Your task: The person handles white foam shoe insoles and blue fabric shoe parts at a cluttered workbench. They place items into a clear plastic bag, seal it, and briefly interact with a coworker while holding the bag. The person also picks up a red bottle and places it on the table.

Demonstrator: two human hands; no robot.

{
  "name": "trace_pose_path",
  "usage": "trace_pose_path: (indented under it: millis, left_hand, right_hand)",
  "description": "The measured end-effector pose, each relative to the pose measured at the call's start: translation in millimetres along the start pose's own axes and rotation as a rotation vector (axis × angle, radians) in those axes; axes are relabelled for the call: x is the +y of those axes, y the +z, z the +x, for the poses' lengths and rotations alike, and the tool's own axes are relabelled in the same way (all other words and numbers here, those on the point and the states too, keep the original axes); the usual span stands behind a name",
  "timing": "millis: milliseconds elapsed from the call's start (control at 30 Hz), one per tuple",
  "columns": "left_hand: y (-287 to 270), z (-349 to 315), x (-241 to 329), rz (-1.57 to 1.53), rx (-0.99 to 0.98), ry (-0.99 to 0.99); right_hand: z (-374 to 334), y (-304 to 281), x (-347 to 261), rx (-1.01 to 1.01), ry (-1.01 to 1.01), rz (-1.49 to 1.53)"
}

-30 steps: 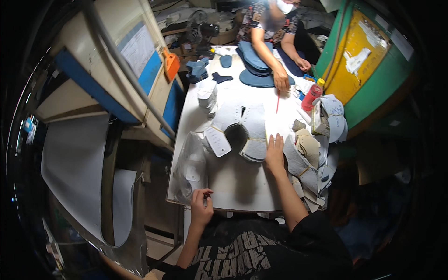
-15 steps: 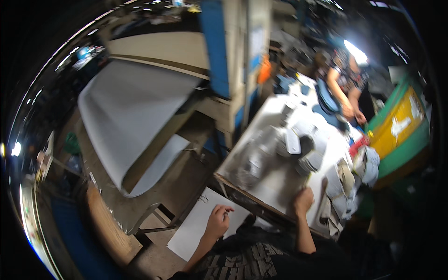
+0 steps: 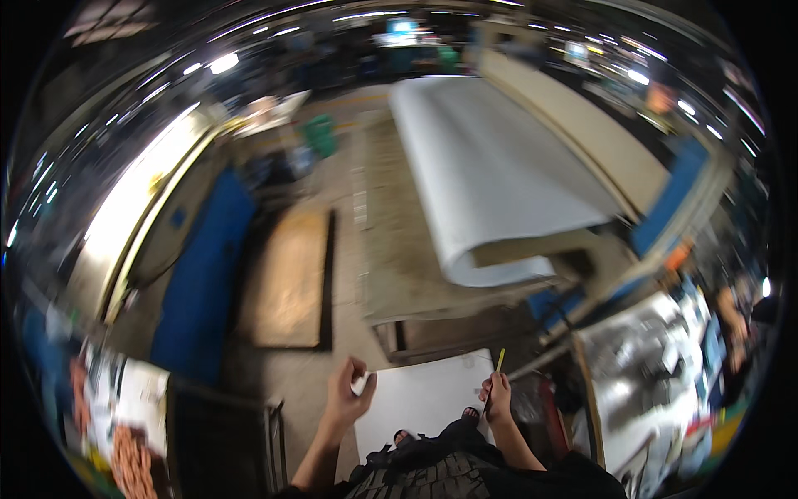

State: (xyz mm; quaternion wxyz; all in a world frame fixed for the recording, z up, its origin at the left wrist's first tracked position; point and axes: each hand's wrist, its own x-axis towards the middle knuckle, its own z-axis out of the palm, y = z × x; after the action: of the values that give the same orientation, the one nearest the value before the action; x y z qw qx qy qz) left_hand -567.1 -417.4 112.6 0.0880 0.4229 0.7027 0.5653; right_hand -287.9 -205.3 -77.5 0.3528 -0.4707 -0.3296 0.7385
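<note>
My right hand (image 3: 496, 397) is closed round a thin pen-like stick (image 3: 500, 359), its yellow end pointing up and its dark end below the fist. To the left, my left hand (image 3: 351, 391) is raised with fingers curled and the thumb apart, and I see nothing between them. Below and between both hands lies a flat white sheet (image 3: 407, 387) on the floor. My feet show at its near part. Motion blur hides fine detail.
Ahead stands a wide bench (image 3: 399, 287) with a large curled white sheet (image 3: 499, 175) over it. A wooden board (image 3: 287, 274) and a blue panel (image 3: 204, 274) are at left. A white table (image 3: 640, 366) with blurred containers stands at right; other tables hold orange pieces (image 3: 133, 461).
My view has swung left, from the white table to the bench and aisle. My right hand has come off the table edge and now holds the stick up over the floor sheet.
</note>
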Motion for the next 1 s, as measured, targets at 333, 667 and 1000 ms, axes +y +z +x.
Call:
trace_pose_path:
  millis: [333, 667, 1000]
  left_hand:
    - [-257.1, 25.5, 178.6, 0.654, 0.384, 0.796]
    - [-356.6, 128.3, 185.3, 0.938, 0.66, 0.639]
    - [-461.3, 221.1, 98.0, 1.128, 0.449, 0.892]
  right_hand:
    - [69.2, 227.0, 59.0, -0.811, 0.195, -0.945]
    - [171.3, 428.4, 84.7, -0.843, 0.061, -1.184]
    - [231.7, 626.1, 129.3, -1.196, -0.131, -1.596]
